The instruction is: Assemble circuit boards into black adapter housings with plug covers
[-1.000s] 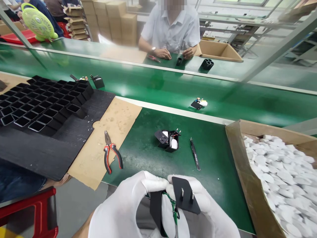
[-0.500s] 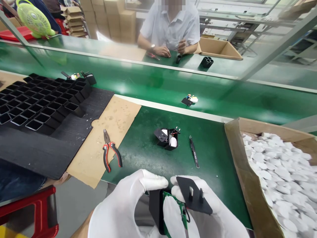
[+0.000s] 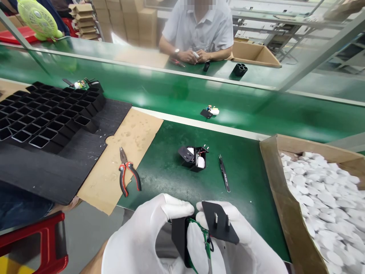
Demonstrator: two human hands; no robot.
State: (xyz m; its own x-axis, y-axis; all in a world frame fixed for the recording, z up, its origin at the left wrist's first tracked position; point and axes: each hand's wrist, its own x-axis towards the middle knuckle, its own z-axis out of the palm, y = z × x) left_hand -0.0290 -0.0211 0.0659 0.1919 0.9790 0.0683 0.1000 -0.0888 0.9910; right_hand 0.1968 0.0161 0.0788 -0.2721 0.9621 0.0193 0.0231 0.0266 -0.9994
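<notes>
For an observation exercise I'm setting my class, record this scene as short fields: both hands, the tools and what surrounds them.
Left hand: white glove, gripping black case
Right hand: white glove, holding black plate with two metal pins
Between hands: green circuit board, white pad
Ahead: two cases with white parts inside, on green table
Pliers: handles spread, lying across edge of cardboard sheet
Tweezers: black, right of those two cases
Far left: rows of open black cases
Far right: cardboard box of white discs
Across belt: co-worker's hands, close together
</notes>
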